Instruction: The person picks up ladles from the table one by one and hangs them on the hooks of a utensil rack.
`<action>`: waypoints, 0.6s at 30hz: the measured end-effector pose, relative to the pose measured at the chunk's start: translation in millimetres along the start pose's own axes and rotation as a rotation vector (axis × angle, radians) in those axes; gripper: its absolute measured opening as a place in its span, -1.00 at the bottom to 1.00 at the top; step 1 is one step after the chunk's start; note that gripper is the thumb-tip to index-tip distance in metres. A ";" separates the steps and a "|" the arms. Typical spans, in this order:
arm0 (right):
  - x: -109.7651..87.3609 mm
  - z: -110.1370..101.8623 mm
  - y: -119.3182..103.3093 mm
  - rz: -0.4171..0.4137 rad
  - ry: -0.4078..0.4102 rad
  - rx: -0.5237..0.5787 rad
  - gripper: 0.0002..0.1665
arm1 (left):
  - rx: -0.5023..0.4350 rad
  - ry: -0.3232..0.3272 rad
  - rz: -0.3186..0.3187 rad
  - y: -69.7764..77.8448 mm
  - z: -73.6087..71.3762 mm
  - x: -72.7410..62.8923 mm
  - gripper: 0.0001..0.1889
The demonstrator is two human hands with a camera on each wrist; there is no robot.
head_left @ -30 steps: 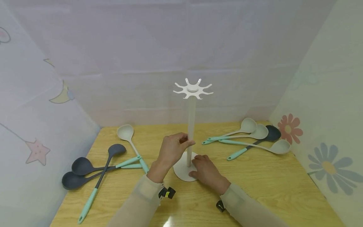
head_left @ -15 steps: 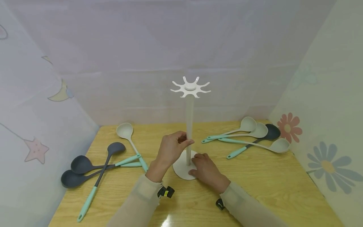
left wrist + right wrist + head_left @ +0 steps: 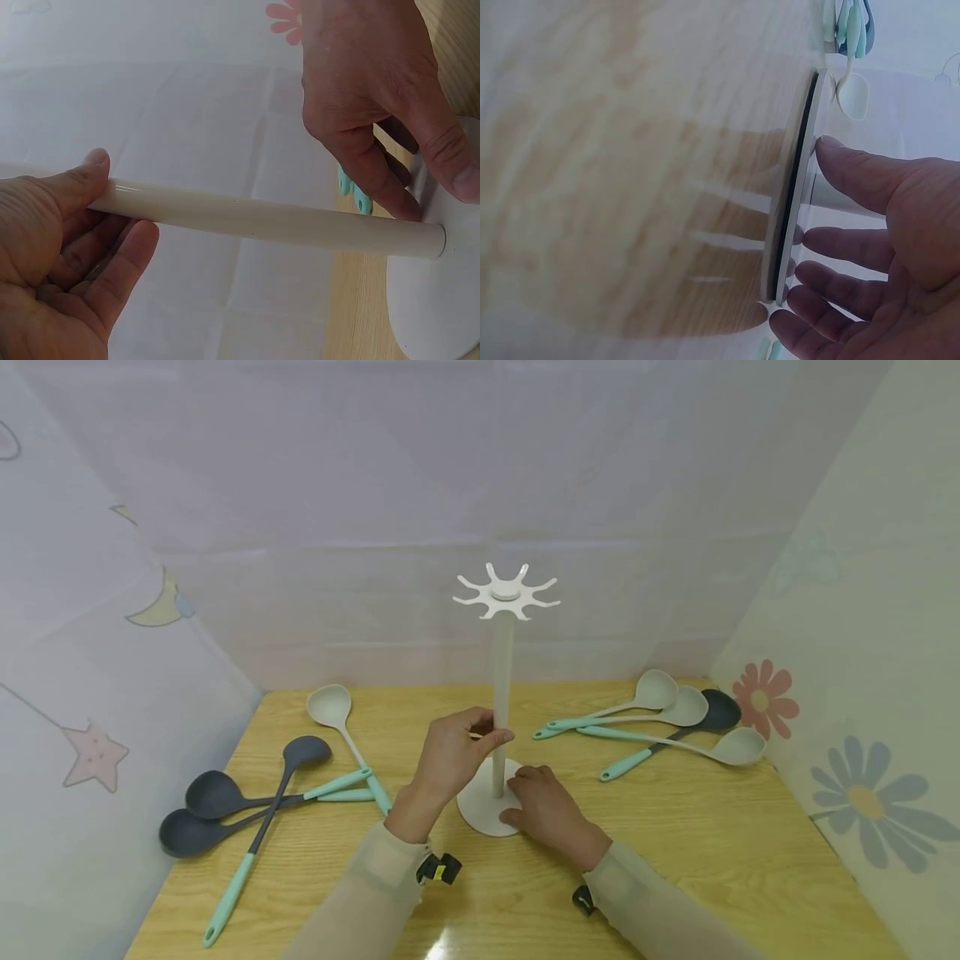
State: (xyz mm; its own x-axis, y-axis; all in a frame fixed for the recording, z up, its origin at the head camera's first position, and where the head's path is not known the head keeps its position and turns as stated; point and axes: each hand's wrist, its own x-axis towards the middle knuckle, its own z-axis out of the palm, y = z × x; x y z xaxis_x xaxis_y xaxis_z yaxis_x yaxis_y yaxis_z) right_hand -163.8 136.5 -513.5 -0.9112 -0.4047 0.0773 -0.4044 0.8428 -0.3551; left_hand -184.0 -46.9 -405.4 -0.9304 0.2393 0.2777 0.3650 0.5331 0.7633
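A white utensil stand [image 3: 503, 672] rises upright from its round base [image 3: 477, 814], with a ring of forked hooks [image 3: 506, 590] at the top. My left hand [image 3: 448, 756] holds the lower half of the pole; in the left wrist view the thumb lies on one side of the pole [image 3: 300, 229] and fingers curl on the other. Down at the base, my right hand [image 3: 551, 814] rests its spread fingertips on the plate. The right wrist view shows the base's edge [image 3: 805, 180] side-on, thumb and fingertips against its upper face.
Dark ladles [image 3: 216, 795] and one pale ladle [image 3: 330, 706] with mint handles lie crossed at left. More pale ladles [image 3: 657, 690] and a dark ladle [image 3: 722, 710] overlap at back right. Patterned cloth walls [image 3: 375, 527] enclose the wooden table [image 3: 712, 852] at the back and sides.
The head view has shifted very slightly. Both hands keep their places on the stand, and the ladles lie as before.
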 end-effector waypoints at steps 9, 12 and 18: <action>-0.5 -0.2 -0.8 0.005 0.001 0.016 -0.50 | -0.034 0.000 -0.005 -1.3 0.2 1.4 -0.73; -0.2 -0.6 -1.1 0.013 -0.003 0.021 -0.50 | -0.073 0.013 0.019 1.1 -2.6 3.2 -0.72; -0.5 -2.1 -1.4 0.003 -0.001 0.010 -0.49 | -0.083 0.023 0.031 5.9 -8.2 5.2 -0.70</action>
State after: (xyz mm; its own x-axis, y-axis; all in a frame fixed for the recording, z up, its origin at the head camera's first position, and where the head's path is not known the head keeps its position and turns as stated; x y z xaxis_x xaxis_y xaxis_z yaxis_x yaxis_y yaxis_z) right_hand -162.9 136.2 -511.1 -0.9125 -0.4021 0.0753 -0.4005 0.8406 -0.3647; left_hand -187.0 -49.2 -394.6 -0.9196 0.2354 0.3146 0.3903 0.4565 0.7995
